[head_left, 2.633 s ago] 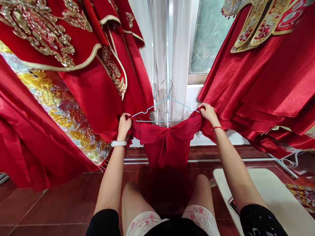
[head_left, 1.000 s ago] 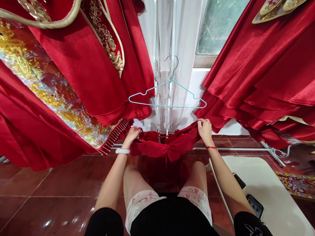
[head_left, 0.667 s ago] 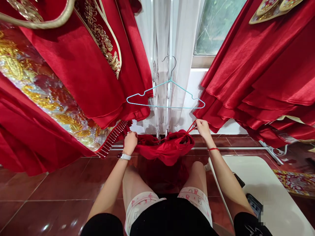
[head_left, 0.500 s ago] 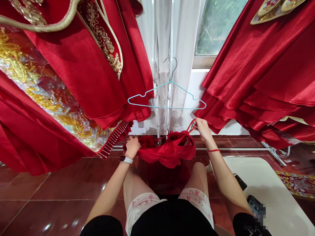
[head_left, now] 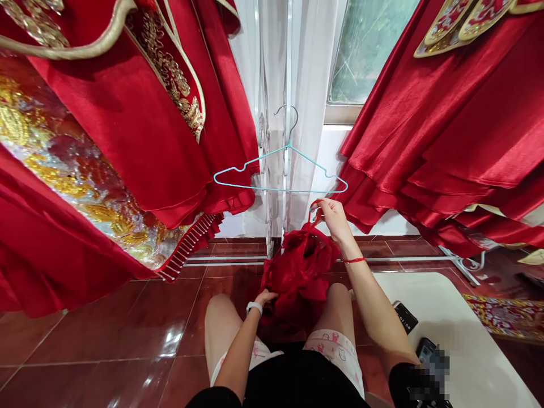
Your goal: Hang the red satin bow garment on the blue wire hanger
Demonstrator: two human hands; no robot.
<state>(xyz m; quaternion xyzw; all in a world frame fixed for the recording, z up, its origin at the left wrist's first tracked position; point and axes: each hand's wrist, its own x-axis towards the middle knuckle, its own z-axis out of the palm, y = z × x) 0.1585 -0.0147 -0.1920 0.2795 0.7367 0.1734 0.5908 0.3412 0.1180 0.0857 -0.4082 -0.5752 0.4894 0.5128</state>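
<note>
A red fabric garment (head_left: 293,269) with thin straps hangs bunched in front of my knees. My right hand (head_left: 334,218) is closed, pinching one looped red strap (head_left: 312,212) and holding it up above the cloth. Lower down, my left hand (head_left: 267,297) grips the garment's lower left side, its fingertips partly hidden in the folds. Just above my right hand is a light blue clothes hanger (head_left: 289,146) with a metal hook, with nothing on it.
Red dresses with gold embroidery (head_left: 97,141) hang at left, and more red dresses (head_left: 425,141) at right. A white stool (head_left: 442,289) beside my right arm bears two phones, one of them a black phone (head_left: 405,317). A white rack bar (head_left: 395,259) runs low above the tiled floor.
My left hand has moved down and to the right, from the garment's upper left edge to its lower side. The garment is more bunched. My right hand still holds the strap, slightly further left.
</note>
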